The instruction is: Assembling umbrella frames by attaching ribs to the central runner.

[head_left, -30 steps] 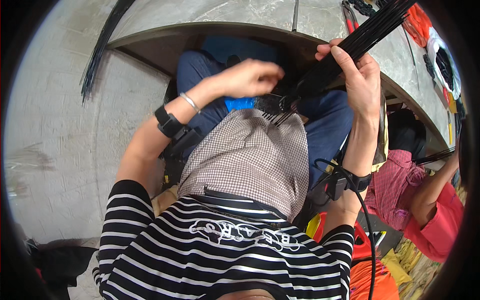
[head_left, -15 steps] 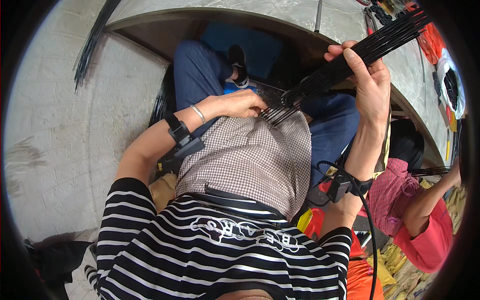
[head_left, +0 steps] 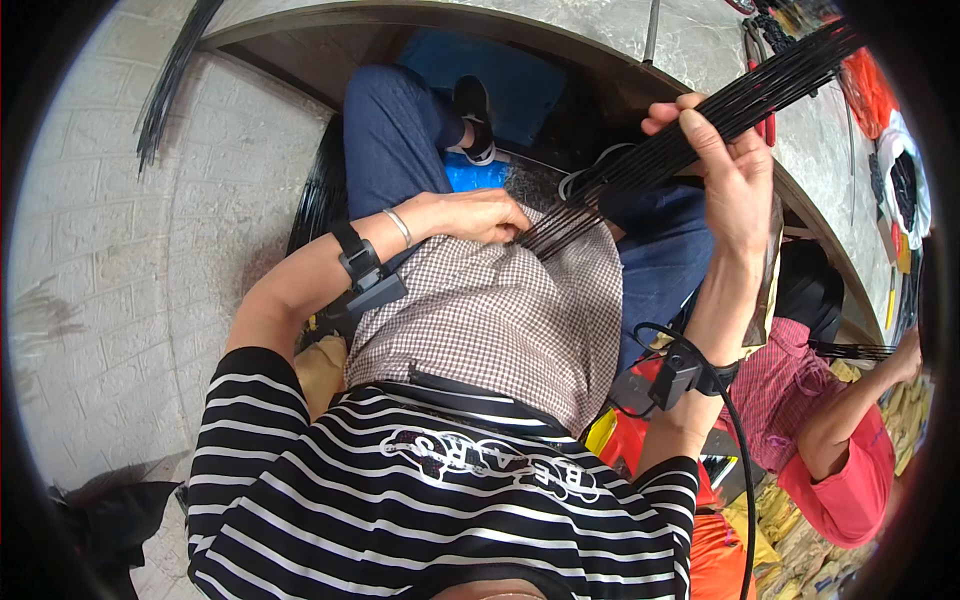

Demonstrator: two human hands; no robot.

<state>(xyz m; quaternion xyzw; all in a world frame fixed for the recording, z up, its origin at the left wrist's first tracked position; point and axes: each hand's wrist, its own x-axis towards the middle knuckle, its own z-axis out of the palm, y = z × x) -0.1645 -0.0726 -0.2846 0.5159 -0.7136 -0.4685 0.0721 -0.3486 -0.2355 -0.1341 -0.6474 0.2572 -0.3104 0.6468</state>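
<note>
A long bundle of thin black rods [head_left: 690, 130] slants from my lap up to the far right. My right hand [head_left: 735, 170] is closed around its middle, thumb on top and fingertips showing past the far side. Toward my lap the rods fan apart slightly. There my left hand [head_left: 485, 215] is closed, its fingertips pinching at the rods' lower ends; how many it grips is hidden. Beneath the ends lies a brown-and-white checked apron [head_left: 490, 310] across my lap.
A curved grey tabletop [head_left: 690, 40] arches ahead, with red-handled pliers [head_left: 768, 125] on it. More black rods [head_left: 180, 80] hang over its left edge, and others [head_left: 318, 190] stand beside my left knee. At right, a person in a red top [head_left: 845, 470] holds dark rods.
Both hands keep their hold on the bundle with only slight movement. The view has shifted a little, and the red-handled pliers show more beside the bundle.
</note>
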